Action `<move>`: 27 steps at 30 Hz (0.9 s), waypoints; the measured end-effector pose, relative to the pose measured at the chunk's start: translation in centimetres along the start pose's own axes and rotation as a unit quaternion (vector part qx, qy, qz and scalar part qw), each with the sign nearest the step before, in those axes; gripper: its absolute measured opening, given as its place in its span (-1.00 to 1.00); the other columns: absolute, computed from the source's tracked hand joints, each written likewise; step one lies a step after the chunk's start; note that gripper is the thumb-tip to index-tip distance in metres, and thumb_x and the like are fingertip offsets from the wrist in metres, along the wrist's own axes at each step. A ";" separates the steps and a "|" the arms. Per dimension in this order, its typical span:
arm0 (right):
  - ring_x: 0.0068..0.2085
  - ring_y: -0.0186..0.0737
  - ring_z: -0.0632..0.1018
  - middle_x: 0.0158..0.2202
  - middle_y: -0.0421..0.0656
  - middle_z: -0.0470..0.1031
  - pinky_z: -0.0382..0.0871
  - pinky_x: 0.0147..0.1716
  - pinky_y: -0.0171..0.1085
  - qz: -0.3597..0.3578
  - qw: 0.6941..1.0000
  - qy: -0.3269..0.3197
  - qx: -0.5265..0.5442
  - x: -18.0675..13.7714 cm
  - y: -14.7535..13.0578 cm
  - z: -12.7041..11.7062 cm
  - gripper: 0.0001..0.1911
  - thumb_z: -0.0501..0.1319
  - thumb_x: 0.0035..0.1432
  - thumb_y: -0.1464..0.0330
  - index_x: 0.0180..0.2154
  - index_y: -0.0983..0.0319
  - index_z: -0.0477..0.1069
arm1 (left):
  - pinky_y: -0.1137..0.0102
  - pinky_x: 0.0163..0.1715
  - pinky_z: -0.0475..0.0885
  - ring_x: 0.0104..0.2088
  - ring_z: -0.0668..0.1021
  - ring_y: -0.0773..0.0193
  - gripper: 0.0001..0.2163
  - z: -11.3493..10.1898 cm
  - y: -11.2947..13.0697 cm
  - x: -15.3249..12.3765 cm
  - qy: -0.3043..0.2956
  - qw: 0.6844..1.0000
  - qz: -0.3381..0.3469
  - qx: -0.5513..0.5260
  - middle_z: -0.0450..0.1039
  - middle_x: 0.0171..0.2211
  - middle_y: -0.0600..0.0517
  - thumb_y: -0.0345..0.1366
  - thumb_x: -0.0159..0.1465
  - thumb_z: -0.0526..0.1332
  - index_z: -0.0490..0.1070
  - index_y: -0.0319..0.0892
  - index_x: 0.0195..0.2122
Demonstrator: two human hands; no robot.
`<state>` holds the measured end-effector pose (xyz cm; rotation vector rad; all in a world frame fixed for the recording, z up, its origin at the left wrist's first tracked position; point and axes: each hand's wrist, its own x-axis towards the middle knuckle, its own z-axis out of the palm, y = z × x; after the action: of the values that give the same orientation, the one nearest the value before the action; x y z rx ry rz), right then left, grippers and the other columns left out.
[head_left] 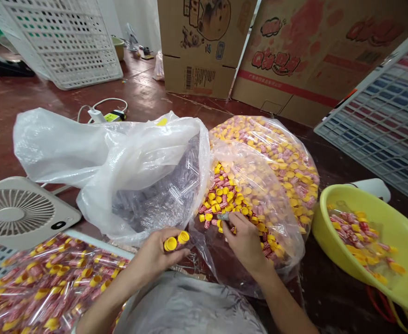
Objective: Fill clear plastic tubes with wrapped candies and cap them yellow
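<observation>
My left hand (162,253) is closed around two small tubes with yellow caps (176,241), caps facing up. It is in front of a white woven sack (99,162) lined with plastic, which holds many clear tubes (162,199). My right hand (242,236) reaches into the mouth of a clear plastic bag (287,222). Its fingers are pinched at the edge of a pile of short red-and-white pieces with yellow caps (224,195). Something grey shows at its fingertips; whether a piece is between them is hidden.
A crate of filled tubes (61,278) lies at lower left, beside a white fan (19,208). A yellow basin (367,250) with more capped pieces stands right. Cardboard boxes (204,46), a white basket (71,41) and a grey crate (381,106) border the back.
</observation>
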<state>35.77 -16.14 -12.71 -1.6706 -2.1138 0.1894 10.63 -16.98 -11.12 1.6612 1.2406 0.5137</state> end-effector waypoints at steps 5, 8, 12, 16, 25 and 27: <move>-0.31 -0.28 0.45 -0.35 -0.21 0.39 0.30 -0.31 -0.36 -0.032 0.969 -0.073 0.233 0.0 -2.5 -3.2 -0.76 0.15 0.30 0.48 -0.44 0.19 0.25 | 0.44 -0.29 0.30 -0.34 0.47 0.27 -0.88 1.4 0.9 0.4 -0.044 0.998 0.017 -0.047 0.50 -0.40 0.10 -0.25 0.22 0.31 0.50 -0.18 -0.39; -0.36 -0.30 0.43 -0.40 -0.24 0.37 0.29 -0.35 -0.36 -0.047 0.966 -0.084 0.238 -0.3 -3.7 -3.1 -0.73 0.16 0.29 0.49 -0.46 0.18 0.23 | 0.45 -0.32 0.27 -0.37 0.42 0.30 -0.87 1.8 1.3 0.4 -0.061 0.991 0.004 -0.118 0.46 -0.42 0.11 -0.25 0.20 0.33 0.50 -0.20 -0.39; -0.32 -0.24 0.50 -0.38 -0.20 0.46 0.39 -0.29 -0.30 -0.087 0.973 -0.048 0.206 -1.2 -3.9 -2.4 -0.81 0.17 0.36 0.37 -0.37 0.18 0.33 | 0.49 -0.45 0.17 -0.48 0.27 0.38 -0.77 2.4 1.3 0.1 -0.065 0.959 -0.047 -0.271 0.28 -0.53 0.16 -0.16 0.19 0.35 0.45 -0.23 -0.43; 0.08 0.07 0.50 0.02 0.07 0.49 0.42 0.08 0.00 -0.176 0.974 -0.039 0.138 -2.3 -4.0 -1.2 -0.48 0.37 0.15 0.11 0.02 0.26 0.33 | 0.50 -0.43 0.20 -0.46 0.28 0.38 -0.70 3.4 0.6 0.0 -0.017 0.915 -0.098 -0.391 0.26 -0.52 0.16 -0.10 0.10 0.43 0.47 -0.24 -0.40; 0.01 0.06 0.51 -0.07 -0.01 0.49 0.41 0.12 0.08 -0.189 0.971 -0.073 0.127 -3.0 -5.4 0.5 -0.35 0.47 -0.07 0.03 -0.08 0.24 0.33 | 0.49 -0.48 0.27 -0.50 0.36 0.34 -0.66 2.7 -0.8 -1.7 -0.033 0.945 -0.126 -0.300 0.34 -0.56 0.14 -0.03 0.07 0.41 0.39 -0.18 -0.49; 0.09 0.07 0.48 0.05 0.03 0.47 0.39 0.15 0.05 -0.179 0.972 -0.116 0.099 -2.7 -4.3 -0.3 -0.27 0.48 -0.06 0.02 0.03 0.25 0.32 | 0.47 -0.44 0.33 -0.45 0.45 0.26 -0.71 0.4 -2.4 -3.7 -0.037 0.979 -0.119 -0.159 0.46 -0.50 0.09 -0.03 0.09 0.38 0.48 -0.16 -0.43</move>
<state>32.53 -19.92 -11.50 -1.1771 -2.4345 0.4847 8.32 -20.41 -12.60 1.2356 1.2112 0.4700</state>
